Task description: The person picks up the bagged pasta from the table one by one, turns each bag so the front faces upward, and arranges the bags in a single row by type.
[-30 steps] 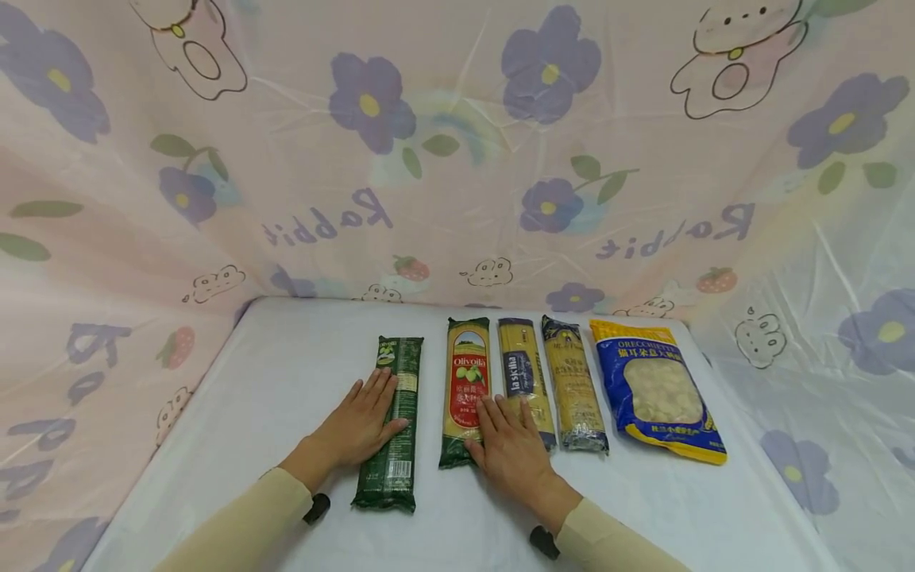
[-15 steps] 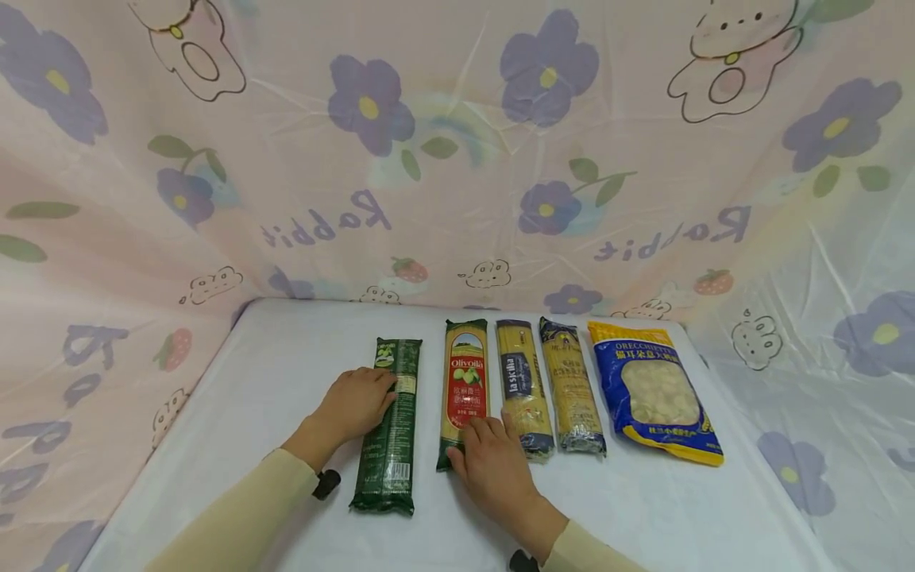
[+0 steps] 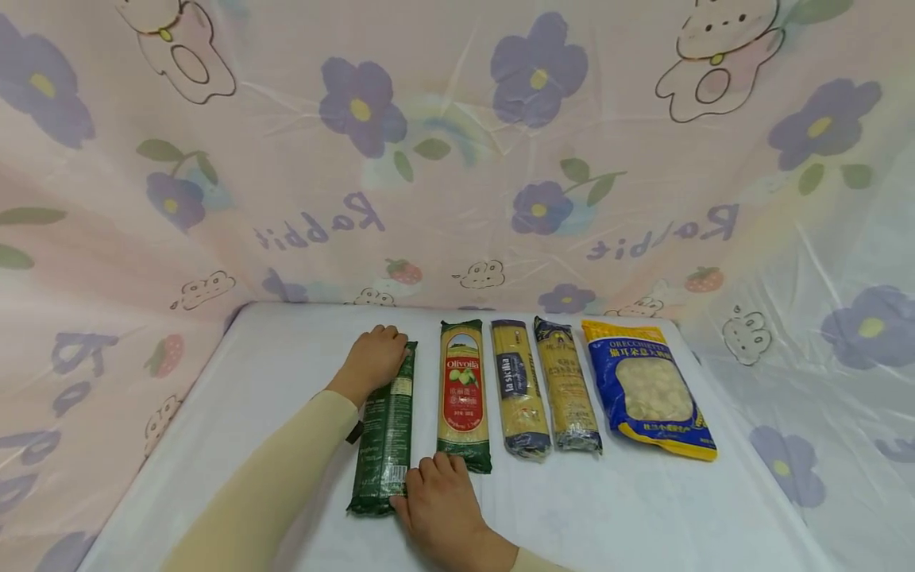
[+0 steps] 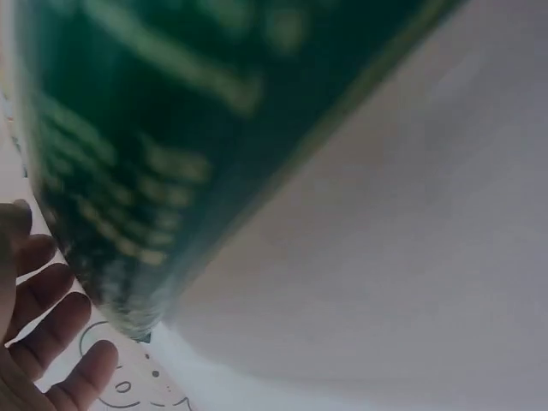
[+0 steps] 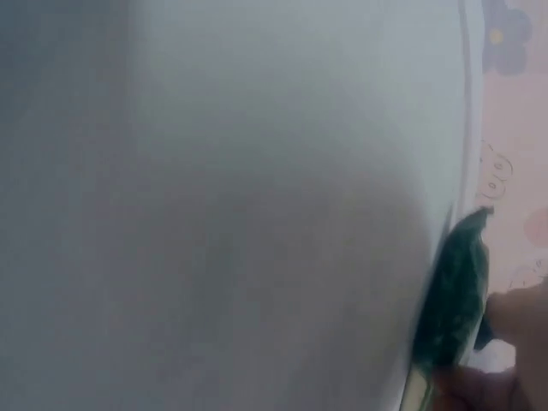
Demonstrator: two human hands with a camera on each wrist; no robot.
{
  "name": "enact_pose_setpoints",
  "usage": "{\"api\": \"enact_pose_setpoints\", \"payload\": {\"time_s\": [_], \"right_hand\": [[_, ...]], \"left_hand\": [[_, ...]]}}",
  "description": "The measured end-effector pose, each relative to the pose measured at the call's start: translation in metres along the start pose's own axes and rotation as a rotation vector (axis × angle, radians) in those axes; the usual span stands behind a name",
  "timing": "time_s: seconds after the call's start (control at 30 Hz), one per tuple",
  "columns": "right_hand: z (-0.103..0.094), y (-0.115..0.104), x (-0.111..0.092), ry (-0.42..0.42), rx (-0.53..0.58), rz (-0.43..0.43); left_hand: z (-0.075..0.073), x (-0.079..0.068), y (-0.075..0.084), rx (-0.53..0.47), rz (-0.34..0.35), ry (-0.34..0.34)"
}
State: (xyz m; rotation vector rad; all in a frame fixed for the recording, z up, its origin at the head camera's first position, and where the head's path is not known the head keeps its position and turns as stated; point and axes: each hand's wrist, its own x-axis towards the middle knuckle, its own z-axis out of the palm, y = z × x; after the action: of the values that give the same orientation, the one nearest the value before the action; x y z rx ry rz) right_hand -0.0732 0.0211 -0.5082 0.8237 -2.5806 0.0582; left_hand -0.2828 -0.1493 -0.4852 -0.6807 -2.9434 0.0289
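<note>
A dark green spaghetti packet (image 3: 386,445) lies back side up on the white table, barcode towards me. My left hand (image 3: 375,361) bends its fingers over the far end, hiding part of it. In the left wrist view the packet (image 4: 171,137) looms blurred beside my fingers (image 4: 60,334). At the near right corner my right hand (image 3: 439,508) grips with thumb and fingers; the right wrist view shows a green packet end (image 5: 454,295) against blurred fingers. Just right lies an Olivoila spaghetti packet (image 3: 463,389), face up, its lower end close to my right fingers.
Further right lie a La Sicilia pasta packet (image 3: 516,389), a golden long-pasta packet (image 3: 568,389) and a blue-yellow orecchiette bag (image 3: 650,389). A printed curtain (image 3: 457,159) rises behind the white table (image 3: 608,516) and along its sides.
My left hand has slid from the green packet's middle to its far end, fingers now bent. My right hand has left the Olivoila and La Sicilia packets and come to the green packet's near corner.
</note>
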Motion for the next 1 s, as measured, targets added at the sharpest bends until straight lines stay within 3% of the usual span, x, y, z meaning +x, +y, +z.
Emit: {"api": "enact_pose_setpoints", "payload": {"time_s": [0.17, 0.33, 0.67, 0.8, 1.0], "right_hand": [[0.004, -0.007, 0.001, -0.028, -0.051, 0.019], [0.007, -0.008, 0.002, -0.047, -0.068, 0.047], [0.009, -0.012, 0.006, -0.139, 0.030, 0.130], [0.007, -0.011, 0.006, -0.147, 0.062, 0.150], [0.006, -0.003, 0.007, -0.169, 0.113, 0.238]], "left_hand": [[0.009, 0.009, -0.002, 0.042, -0.016, -0.052], [0.011, 0.014, 0.000, 0.070, -0.014, -0.048], [0.006, 0.017, 0.003, 0.089, -0.052, -0.076], [-0.003, 0.017, 0.003, 0.096, -0.051, 0.025], [-0.030, 0.016, 0.007, 0.054, -0.030, 0.342]]}}
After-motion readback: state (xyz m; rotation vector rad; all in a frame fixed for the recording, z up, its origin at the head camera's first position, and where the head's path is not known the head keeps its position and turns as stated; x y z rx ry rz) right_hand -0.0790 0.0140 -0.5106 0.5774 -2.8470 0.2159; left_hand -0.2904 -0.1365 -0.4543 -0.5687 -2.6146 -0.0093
